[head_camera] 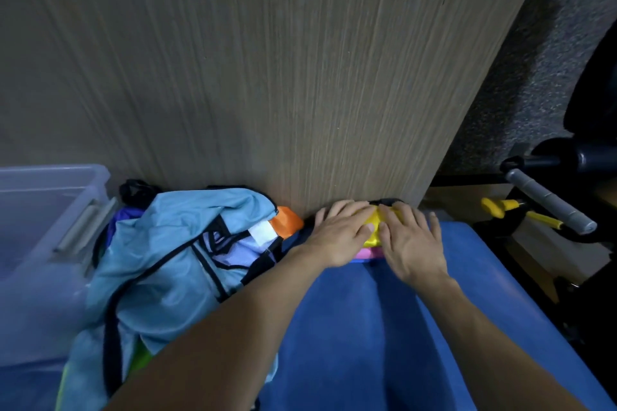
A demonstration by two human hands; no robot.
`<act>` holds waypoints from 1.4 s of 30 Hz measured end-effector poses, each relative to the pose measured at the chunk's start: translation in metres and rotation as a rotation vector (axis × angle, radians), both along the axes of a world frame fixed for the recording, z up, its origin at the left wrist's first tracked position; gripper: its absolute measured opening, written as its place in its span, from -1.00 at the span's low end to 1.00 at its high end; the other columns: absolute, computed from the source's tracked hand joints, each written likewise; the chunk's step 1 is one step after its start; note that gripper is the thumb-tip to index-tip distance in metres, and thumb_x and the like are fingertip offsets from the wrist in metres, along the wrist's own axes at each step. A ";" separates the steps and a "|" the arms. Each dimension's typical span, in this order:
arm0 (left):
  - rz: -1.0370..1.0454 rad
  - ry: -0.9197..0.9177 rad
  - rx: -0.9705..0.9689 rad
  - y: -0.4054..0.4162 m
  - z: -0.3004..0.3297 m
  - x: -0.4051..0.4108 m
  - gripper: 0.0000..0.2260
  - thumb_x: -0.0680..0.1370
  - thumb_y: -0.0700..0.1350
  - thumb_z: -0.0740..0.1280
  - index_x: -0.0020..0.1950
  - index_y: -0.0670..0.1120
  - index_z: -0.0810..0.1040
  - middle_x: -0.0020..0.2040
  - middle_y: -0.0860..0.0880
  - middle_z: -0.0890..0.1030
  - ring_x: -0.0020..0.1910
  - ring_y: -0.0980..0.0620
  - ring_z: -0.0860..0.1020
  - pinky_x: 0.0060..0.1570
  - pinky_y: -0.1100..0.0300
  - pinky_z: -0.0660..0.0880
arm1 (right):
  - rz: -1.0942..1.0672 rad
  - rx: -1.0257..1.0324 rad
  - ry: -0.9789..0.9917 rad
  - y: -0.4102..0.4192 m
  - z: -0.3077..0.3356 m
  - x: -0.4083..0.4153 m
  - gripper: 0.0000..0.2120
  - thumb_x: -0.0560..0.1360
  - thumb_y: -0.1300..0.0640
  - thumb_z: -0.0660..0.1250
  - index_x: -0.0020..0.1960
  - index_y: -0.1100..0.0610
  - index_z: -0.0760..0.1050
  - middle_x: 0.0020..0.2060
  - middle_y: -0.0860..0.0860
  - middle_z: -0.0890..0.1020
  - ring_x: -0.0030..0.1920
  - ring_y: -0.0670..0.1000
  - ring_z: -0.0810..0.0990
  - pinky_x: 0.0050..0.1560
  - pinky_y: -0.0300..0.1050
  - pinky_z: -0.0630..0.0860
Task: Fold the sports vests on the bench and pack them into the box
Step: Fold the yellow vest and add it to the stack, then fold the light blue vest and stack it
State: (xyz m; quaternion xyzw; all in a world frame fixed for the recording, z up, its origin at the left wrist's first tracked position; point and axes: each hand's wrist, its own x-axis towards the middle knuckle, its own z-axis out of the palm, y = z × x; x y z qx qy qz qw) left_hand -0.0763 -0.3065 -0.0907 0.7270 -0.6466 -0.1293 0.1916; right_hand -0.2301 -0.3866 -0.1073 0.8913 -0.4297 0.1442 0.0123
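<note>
Two hands pressing flat on one yellow vest [374, 223], at the far edge of the blue table [367, 327], hard against the wooden panel [267, 60]. Left hand [337, 237] lying palm-down on the left part of the yellow vest, fingers [329, 212] straight and slightly spread. Right hand [412, 237] lying palm-down on the right part, fingers straight, not curling round the cloth. Thumbs nearly touching over the yellow vest. Holding nothing in a grip; only pressing.

Appearing to be flattening a fold, judged from the small size of the visible cloth. Showing a pink layer [367, 253] just beneath the near edge of the yellow vest; whether a second garment or a lining, cannot tell.

Waiting still: loose heap of vests left of the yellow vest, light-blue vest [160, 260] on top, orange piece [287, 220] nearest the left hand. Standing further left of the heap: clear box [50, 243], contents not readable.

Next move, as a judgement: gripping the folded yellow vest at both sides, keeping the fold closed, carrying leftward over the heap to the clear box. Risk: slippery fabric unfolding on lifting.
</note>
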 end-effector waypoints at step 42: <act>0.070 0.965 -0.408 0.286 0.102 0.043 -0.61 0.49 -0.27 0.51 0.23 -0.03 0.48 0.05 -0.14 0.64 0.01 -0.02 0.60 0.09 0.10 0.54 | 0.356 0.933 -1.375 0.232 0.110 0.014 -0.72 0.64 0.19 0.25 -0.23 0.07 0.55 -0.31 0.04 0.58 -0.29 -0.04 0.52 -0.23 -0.09 0.50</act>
